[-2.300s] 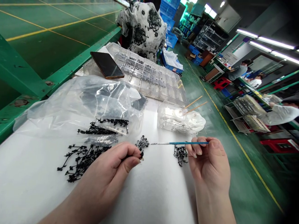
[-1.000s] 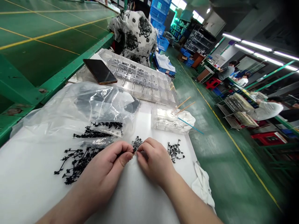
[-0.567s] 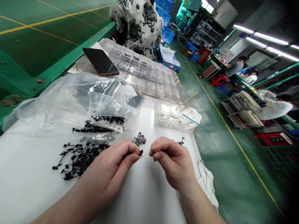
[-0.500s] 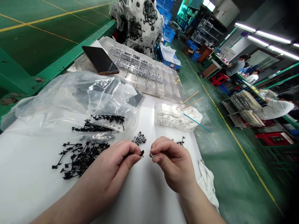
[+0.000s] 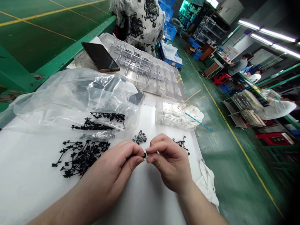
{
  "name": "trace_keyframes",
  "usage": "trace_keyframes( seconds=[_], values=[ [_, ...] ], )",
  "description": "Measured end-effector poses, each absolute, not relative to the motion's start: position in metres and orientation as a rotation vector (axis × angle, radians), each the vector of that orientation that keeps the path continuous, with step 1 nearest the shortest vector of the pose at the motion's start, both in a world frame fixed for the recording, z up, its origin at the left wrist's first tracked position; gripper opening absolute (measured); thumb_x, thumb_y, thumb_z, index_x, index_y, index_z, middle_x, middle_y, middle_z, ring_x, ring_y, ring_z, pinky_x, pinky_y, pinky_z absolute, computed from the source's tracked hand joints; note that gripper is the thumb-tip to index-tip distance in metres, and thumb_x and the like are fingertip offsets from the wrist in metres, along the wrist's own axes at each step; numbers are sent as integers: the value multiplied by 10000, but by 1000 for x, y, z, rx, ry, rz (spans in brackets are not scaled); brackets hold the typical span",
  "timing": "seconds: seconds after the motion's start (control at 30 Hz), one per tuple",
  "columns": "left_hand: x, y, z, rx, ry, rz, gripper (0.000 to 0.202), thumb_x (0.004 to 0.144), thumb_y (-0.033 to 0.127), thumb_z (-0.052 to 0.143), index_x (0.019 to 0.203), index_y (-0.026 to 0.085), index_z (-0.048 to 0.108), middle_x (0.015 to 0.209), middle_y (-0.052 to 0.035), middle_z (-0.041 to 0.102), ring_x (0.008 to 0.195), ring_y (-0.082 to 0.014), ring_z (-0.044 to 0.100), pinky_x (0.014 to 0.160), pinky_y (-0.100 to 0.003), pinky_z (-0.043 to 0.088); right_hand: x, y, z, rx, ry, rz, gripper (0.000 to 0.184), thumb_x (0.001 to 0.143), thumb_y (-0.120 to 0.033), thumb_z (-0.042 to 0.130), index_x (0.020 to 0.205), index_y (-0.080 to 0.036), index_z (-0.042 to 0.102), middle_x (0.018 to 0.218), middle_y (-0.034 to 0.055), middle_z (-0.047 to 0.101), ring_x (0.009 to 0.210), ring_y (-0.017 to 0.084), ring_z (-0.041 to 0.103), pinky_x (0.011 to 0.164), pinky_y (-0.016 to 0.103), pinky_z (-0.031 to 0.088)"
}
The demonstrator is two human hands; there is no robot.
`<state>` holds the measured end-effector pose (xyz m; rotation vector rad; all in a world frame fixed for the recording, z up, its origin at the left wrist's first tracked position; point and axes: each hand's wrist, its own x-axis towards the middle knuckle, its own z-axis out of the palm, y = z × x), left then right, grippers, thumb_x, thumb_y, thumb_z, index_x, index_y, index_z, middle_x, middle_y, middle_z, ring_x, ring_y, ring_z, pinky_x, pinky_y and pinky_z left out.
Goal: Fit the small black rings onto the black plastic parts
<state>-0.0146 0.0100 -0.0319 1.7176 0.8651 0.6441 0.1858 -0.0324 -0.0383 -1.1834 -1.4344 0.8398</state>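
My left hand point(image 5: 117, 167) and my right hand point(image 5: 170, 162) meet fingertip to fingertip over the white table point(image 5: 145, 200). Both are pinched shut on a tiny black part point(image 5: 145, 154) held between them. Just beyond the fingertips lies a small heap of dark ring-shaped parts point(image 5: 140, 137). Black plastic sprues point(image 5: 79, 156) are strewn to the left of my left hand, and a smaller black cluster point(image 5: 181, 143) sits past my right hand.
A clear plastic bag point(image 5: 77, 100) holds more sprues. Behind it are a phone point(image 5: 100, 57) and a compartment tray point(image 5: 145, 67). A clear box point(image 5: 174, 117) holds white cloth, a blue brush point(image 5: 198, 122) and wooden sticks. A white rag point(image 5: 207, 184) hangs at the table's edge. A person in a floral top point(image 5: 140, 22) stands beyond.
My right hand set the blue brush in the clear box, picked something small from the ring heap, and has now closed the gap to my left hand's fingertips.
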Motion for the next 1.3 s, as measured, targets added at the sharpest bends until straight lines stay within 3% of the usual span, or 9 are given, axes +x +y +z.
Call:
trace_keyframes(
  seconds=[0.3, 0.5, 0.8, 0.97, 1.03, 1.17, 1.3],
  values=[
    [-16, 10, -41, 1800, 798, 768, 269, 1115, 207, 445, 967, 263, 662, 914, 25, 672, 856, -170, 618, 783, -264, 450, 189, -32, -40, -1186, -1472, 971, 160, 946, -225, 827, 1095, -282, 813, 930, 6, 734, 796, 133, 659, 743, 275, 536],
    [-13, 8, -39, 1791, 904, 803, 223, 1073, 197, 504, 929, 260, 662, 872, 32, 684, 807, -172, 630, 759, -281, 445, 190, -35, -38, -1198, -1594, 818, 122, 937, -176, 830, 1024, -258, 802, 904, 11, 742, 784, 132, 675, 704, 268, 531],
    [-21, 12, -37, 1669, 969, 807, 115, 1101, 361, 550, 1098, 298, 647, 923, 30, 734, 815, -175, 706, 721, -271, 518, 195, -43, -37, -1094, -1503, 987, 142, 934, -116, 799, 981, -248, 777, 885, 9, 736, 804, 135, 678, 723, 270, 523],
    [-24, 13, -40, 1575, 995, 803, 191, 1085, 477, 583, 1111, 300, 649, 921, 14, 730, 824, -187, 706, 727, -267, 551, 204, -42, -18, -1101, -1459, 947, 60, 969, -205, 783, 983, -258, 760, 899, 11, 716, 833, 155, 666, 743, 291, 517],
    [-26, 14, -42, 1543, 1005, 813, 235, 1071, 514, 602, 1101, 287, 655, 908, 0, 721, 823, -197, 698, 721, -269, 564, 218, -44, 6, -1226, -1522, 876, 18, 995, -261, 752, 981, -251, 745, 905, 13, 700, 834, 162, 647, 742, 298, 504],
    [-27, 20, -32, 1625, 985, 882, 260, 1055, 502, 622, 1097, 257, 697, 880, -27, 714, 806, -226, 686, 690, -296, 570, 254, -63, 46, -1756, -1664, 662, 154, 1003, -315, 705, 884, -217, 716, 821, -2, 664, 766, 155, 595, 702, 292, 454],
    [-18, -10, 21, 1784, 754, 960, 191, 1038, 387, 622, 1003, 267, 767, 984, -50, 760, 879, -249, 718, 813, -355, 608, 281, -78, 33, -2114, -1555, 605, 150, 973, -244, 697, 842, -184, 737, 780, 0, 698, 719, 151, 612, 659, 282, 438]
  ],
)
